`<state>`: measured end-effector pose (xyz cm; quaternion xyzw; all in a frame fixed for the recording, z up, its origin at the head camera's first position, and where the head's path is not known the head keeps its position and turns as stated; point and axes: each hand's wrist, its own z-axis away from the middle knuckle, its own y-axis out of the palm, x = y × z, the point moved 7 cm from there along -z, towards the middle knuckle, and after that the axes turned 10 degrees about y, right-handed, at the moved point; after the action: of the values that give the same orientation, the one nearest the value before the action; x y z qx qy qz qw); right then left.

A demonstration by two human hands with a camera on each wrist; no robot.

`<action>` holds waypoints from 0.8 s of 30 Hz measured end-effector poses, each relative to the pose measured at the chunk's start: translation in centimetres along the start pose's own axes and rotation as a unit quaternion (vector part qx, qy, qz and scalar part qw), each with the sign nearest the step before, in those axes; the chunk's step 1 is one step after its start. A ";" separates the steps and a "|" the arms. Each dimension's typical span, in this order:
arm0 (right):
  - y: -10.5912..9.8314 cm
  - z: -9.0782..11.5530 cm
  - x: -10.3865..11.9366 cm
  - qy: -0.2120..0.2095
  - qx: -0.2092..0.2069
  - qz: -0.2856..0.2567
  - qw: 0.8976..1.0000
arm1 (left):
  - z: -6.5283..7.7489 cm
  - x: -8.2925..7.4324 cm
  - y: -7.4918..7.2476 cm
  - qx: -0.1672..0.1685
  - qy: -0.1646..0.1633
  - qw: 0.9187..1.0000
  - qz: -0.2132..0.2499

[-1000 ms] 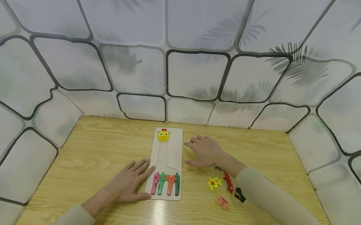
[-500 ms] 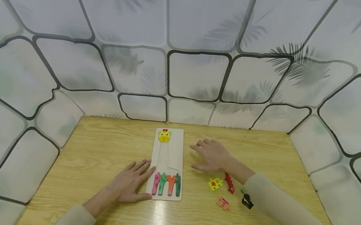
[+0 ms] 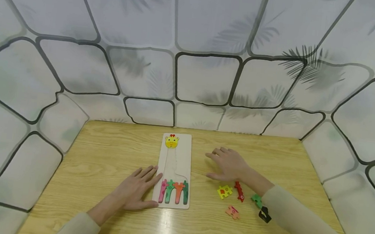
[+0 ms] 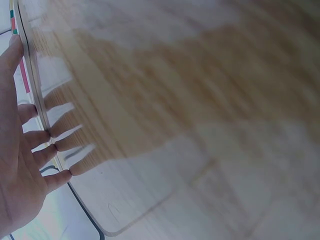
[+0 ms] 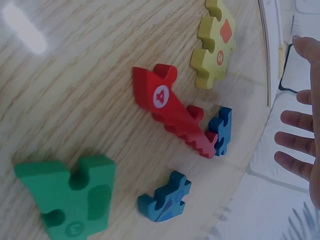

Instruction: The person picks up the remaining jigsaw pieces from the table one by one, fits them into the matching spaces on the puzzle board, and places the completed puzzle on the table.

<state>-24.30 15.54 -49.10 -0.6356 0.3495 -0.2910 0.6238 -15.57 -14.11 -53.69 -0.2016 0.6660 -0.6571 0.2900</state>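
Observation:
A pale giraffe puzzle board (image 3: 183, 158) lies upright in front of me. It holds a yellow giraffe-head piece (image 3: 171, 142) at the top and several coloured leg pieces (image 3: 178, 192) along the bottom. My left hand (image 3: 134, 191) lies flat with fingers spread, fingertips and thumb at the board's left edge. To the right of the board, my right hand (image 3: 228, 164) hovers with fingers loosely spread and nothing in them. Below it lie a yellow piece (image 3: 224, 191), a red piece (image 3: 239, 191), an orange piece (image 3: 233, 212) and a green piece (image 3: 256, 200).
Two blue puzzle pieces (image 5: 169, 200) show in the right wrist view, one against the red piece's narrow end; the head view hides them behind the right arm. The wooden table (image 3: 120, 140) is bounded by pale patterned walls (image 3: 201, 80). A black strap (image 3: 265, 215) hangs below the right sleeve.
My right hand has moved right and slightly nearer, away from the board, with its sleeve uncovering the green piece and the arm covering the blue one. My left hand stays at the board's edge.

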 end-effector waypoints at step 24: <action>0.7 3.0 -4.0 0.032 -0.004 -0.009 0.999 | 0.0 -0.2 -0.3 -0.006 0.004 1.000 -0.003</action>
<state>-24.35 20.57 -49.71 -0.6314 0.3645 -0.3157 0.6074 -15.48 -14.04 -53.38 -0.2033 0.6703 -0.6547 0.2843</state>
